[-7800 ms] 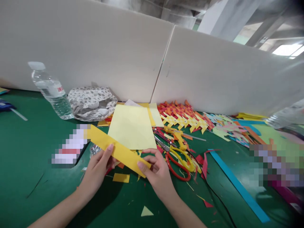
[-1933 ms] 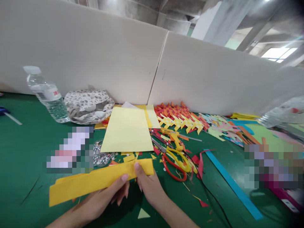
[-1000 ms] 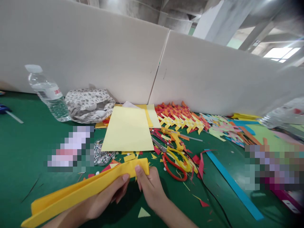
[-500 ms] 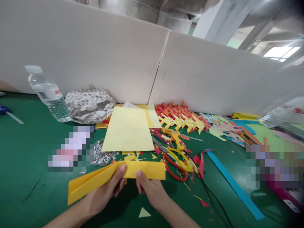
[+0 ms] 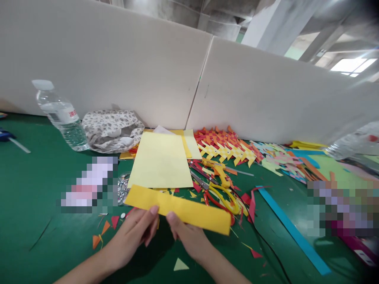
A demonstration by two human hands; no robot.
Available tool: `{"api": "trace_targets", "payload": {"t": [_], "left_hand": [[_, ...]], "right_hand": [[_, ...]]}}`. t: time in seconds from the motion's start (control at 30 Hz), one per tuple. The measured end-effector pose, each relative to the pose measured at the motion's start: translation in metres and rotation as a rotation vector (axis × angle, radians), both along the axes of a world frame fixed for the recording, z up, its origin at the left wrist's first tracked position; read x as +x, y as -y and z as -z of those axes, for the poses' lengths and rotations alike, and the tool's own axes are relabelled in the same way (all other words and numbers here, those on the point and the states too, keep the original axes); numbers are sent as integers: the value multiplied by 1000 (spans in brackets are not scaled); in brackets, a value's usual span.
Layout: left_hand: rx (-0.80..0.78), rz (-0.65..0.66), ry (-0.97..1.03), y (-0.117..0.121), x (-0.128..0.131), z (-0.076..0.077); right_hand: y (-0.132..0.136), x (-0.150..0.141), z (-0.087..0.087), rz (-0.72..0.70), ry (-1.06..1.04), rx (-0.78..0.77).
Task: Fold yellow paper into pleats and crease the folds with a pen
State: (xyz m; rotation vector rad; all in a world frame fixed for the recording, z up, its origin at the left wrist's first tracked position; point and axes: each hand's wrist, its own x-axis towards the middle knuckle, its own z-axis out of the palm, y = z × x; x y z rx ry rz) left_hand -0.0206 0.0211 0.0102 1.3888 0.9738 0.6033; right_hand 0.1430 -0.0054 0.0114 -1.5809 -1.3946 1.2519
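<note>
A folded strip of yellow paper (image 5: 189, 209) is held above the green table, slanting down to the right. My left hand (image 5: 136, 228) pinches its lower edge left of the middle, thumb on the near face. Just beside it, my right hand (image 5: 189, 236) grips the same edge, also with the thumb in front. The fingers behind the paper are partly hidden. Beyond the strip lies a pale yellow sheet (image 5: 161, 161). Scissors with yellow and red handles (image 5: 225, 199) rest to the right, partly covered by the strip's end.
A yellow glue gun (image 5: 219, 171) with a black cable lies behind the scissors. Woven red and yellow paper fish (image 5: 225, 146) are piled by the wall. A water bottle (image 5: 60, 114) and a patterned cloth bag (image 5: 112, 130) stand left. A blue strip (image 5: 293, 228) lies right.
The yellow strip's left part, which stuck out to the lower left, has come round; the strip now runs from upper left to lower right. Both hands stay nearly in place.
</note>
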Motion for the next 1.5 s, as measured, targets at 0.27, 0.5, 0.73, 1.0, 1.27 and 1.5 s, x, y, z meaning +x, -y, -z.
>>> {"api": "trace_targets", "payload": {"t": [0.27,0.5,0.73,1.0,1.27,1.5], "left_hand": [[-46,-34,-50,1,-3,5],[66,-64,-58,-2,-5,-2],[34,40,-30,4,-3,4],[53,44,-49,2,-2,3],[-131,70,258,-6,-13,1],[-135,229,63,-1,-4,-6]], "right_hand": [[2,4,-6,-266,-60,-38],[1,12,-2,-169,-118,-34],[5,4,-8,-254,-49,-1],[-3,6,3,32,-309,82],[-6,10,-3,-153,-430,-34],[-9,12,9,-149,-444,18]]}}
